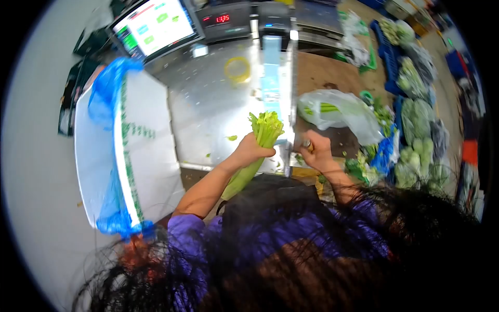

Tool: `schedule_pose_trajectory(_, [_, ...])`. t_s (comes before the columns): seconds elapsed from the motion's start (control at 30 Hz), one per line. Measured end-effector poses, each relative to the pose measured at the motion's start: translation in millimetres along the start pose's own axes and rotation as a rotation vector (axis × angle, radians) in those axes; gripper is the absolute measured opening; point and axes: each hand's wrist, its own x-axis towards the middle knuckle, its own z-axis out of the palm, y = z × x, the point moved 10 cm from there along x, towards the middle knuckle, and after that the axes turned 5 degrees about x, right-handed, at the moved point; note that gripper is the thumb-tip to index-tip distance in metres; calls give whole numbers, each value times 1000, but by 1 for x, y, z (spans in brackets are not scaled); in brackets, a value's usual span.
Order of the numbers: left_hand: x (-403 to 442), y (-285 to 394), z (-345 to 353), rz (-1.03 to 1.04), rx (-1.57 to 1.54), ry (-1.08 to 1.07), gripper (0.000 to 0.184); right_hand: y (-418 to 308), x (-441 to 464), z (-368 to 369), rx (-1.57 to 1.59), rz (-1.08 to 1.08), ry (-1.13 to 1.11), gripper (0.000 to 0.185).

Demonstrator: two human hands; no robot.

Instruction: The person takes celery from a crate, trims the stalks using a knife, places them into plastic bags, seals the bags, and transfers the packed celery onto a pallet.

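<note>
My left hand [253, 152] is closed around a bunch of celery [267, 130]. Its pale, ragged end points up and away from me, while the long green part [241, 182] runs back below my wrist toward my body. Just to the right, my right hand [318, 151] is wrapped round the brownish handle of what looks like a knife [309, 146]. A blurred blade seems to reach left toward the celery; I cannot tell whether it touches. Small green scraps [232, 138] lie on the metal counter [200, 109] beyond my left hand.
A white foam box [150, 135] with a blue plastic liner [112, 93] stands left. Behind the counter are a lit screen [156, 26] and a red-digit display [222, 19]. A clear bag with green stalks [332, 109] lies right, near bagged vegetables [416, 119] in blue crates.
</note>
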Motion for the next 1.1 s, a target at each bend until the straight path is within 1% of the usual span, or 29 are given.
schedule_pose_trajectory(0.03, [14, 6, 20, -43, 87, -59, 39, -4, -12, -18, -49, -11, 34, 22])
schedule_pose_trajectory(0.1, [43, 34, 69, 133, 225, -124, 40, -8, -34, -50, -147, -28, 101, 21])
schedule_pose_trajectory(0.13, [54, 48, 97, 222, 288, -154, 41, -1, -44, -67, -207, 13, 134, 21])
schedule_pose_trajectory(0.17, [63, 43, 118, 101, 175, -167, 44, 9, -50, -84, -265, 55, 164, 20])
schedule_pose_trajectory(0.27, [89, 56, 184, 173, 391, -178, 46, 52, -80, -133, -403, 192, 212, 17])
schedule_pose_trajectory(0.3, [105, 54, 206, 203, 525, -164, 44, 74, -92, -151, -422, 245, 210, 17])
schedule_pose_trajectory(0.4, [115, 84, 255, 236, 636, -191, 43, 103, -128, -198, -456, 361, 257, 16])
schedule_pose_trajectory(0.5, [125, 105, 309, 239, 642, -284, 43, 127, -160, -246, -458, 476, 307, 15])
schedule_pose_trajectory(0.53, [133, 109, 327, 238, 646, -312, 44, 155, -172, -258, -530, 535, 287, 16])
schedule_pose_trajectory(0.57, [126, 122, 338, 252, 646, -319, 40, 177, -190, -271, -614, 598, 266, 17])
schedule_pose_trajectory(0.6, [120, 130, 352, 326, 657, -351, 39, 209, -212, -284, -688, 660, 237, 18])
schedule_pose_trajectory(0.63, [112, 134, 366, 395, 670, -380, 38, 266, -260, -312, -685, 727, 306, 21])
schedule_pose_trajectory(0.67, [103, 140, 376, 467, 684, -411, 37, 299, -324, -349, -717, 998, 423, 26])
schedule_pose_trajectory(0.7, [94, 150, 384, 542, 645, -433, 35, 356, -408, -366, -484, 1391, 341, 35])
schedule_pose_trajectory(0.73, [92, 154, 387, 574, 573, -434, 34, 383, -490, -386, -591, 1477, 551, 39])
schedule_pose_trajectory(0.77, [103, 152, 395, 593, 514, -427, 34, 395, -532, -390, -347, 1607, 741, 39])
schedule_pose_trajectory(0.8, [103, 155, 391, 620, 452, -426, 33, 390, -560, -378, -89, 1717, 937, 39])
schedule_pose_trajectory(0.83, [103, 156, 385, 634, 436, -411, 33, 398, -553, -367, -145, 1684, 838, 38])
schedule_pose_trajectory(0.9, [105, 140, 373, 484, 455, -495, 35, 421, -518, -336, -272, 1594, 620, 36])
schedule_pose_trajectory(0.93, [104, 131, 365, 405, 461, -528, 36, 416, -483, -320, -252, 1480, 622, 36])
schedule_pose_trajectory(0.97, [104, 120, 357, 445, 486, -560, 33, 395, -432, -301, -227, 1364, 620, 36])
schedule_pose_trajectory(1.0, [108, 114, 349, 411, 481, -574, 32, 373, -373, -288, -221, 1244, 547, 34])
schedule_pose_trajectory(1.03, [103, 109, 333, 389, 476, -587, 32, 357, -323, -267, -318, 1083, 487, 34])
schedule_pose_trajectory(1.07, [96, 105, 316, 362, 472, -596, 31, 316, -267, -248, -296, 962, 394, 32])
schedule_pose_trajectory(1.1, [88, 101, 299, 382, 455, -600, 29, 297, -228, -218, -98, 773, 409, 32])
